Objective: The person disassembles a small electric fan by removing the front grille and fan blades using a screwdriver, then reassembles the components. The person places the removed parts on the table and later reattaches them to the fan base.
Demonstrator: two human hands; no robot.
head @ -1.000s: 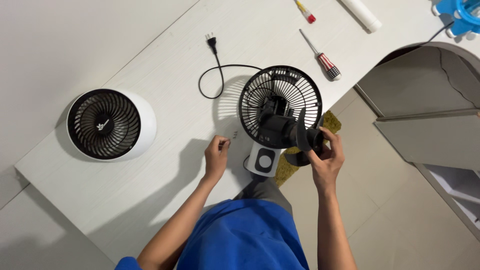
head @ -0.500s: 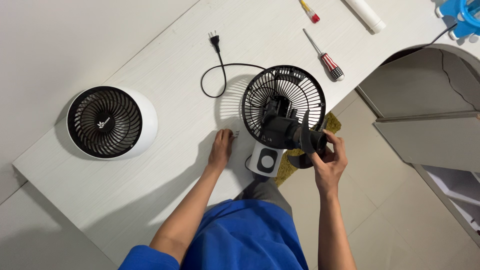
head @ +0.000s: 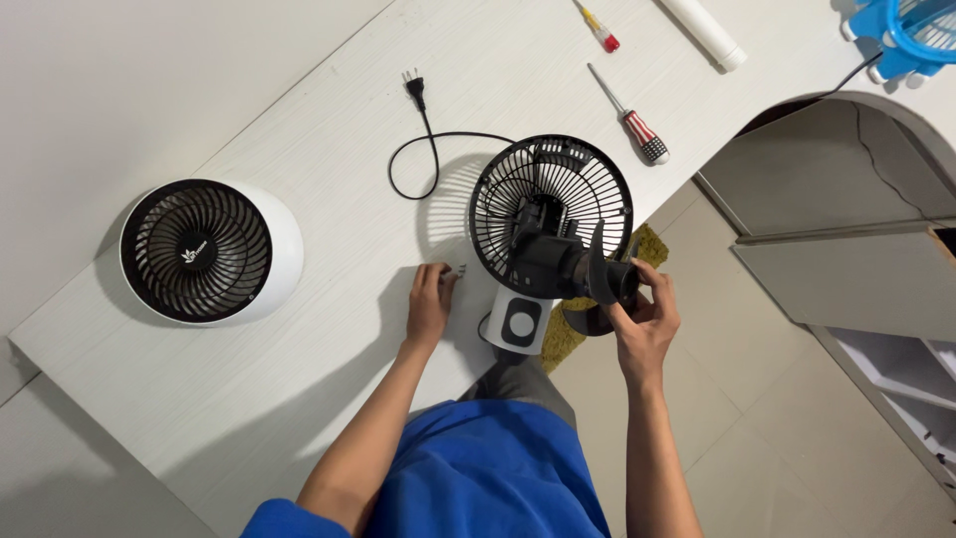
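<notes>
My right hand (head: 645, 324) is curled around the black blade hub (head: 605, 281) of the small desk fan (head: 543, 239), fingers closed on it, just off the table's edge. The fan stands at the near edge of the white table (head: 299, 379), its black rear grille (head: 551, 195) tipped up toward me and its white base with the round dial (head: 520, 323) hanging over the rim. My left hand (head: 430, 304) lies flat on the tabletop, fingers loosely spread and holding nothing, fingertips just beside a couple of small dark screws (head: 460, 269).

The grille cups the motor housing (head: 538, 239) in its middle; nothing else sits inside it. The fan's black cord (head: 428, 149) loops away across the table to its plug (head: 413, 83).

Off to my left, well apart, sits a round white shell with a black front grille (head: 204, 251), lying face up. Beyond the fan lies a screwdriver with a red, white and black handle (head: 629, 122), and farther on a smaller one with a yellow and red handle (head: 597, 26). A white tube (head: 702, 32) lies near the far edge, and something blue (head: 911, 35) shows in the corner, cut off. Nothing stands between my hands and the fan.
</notes>
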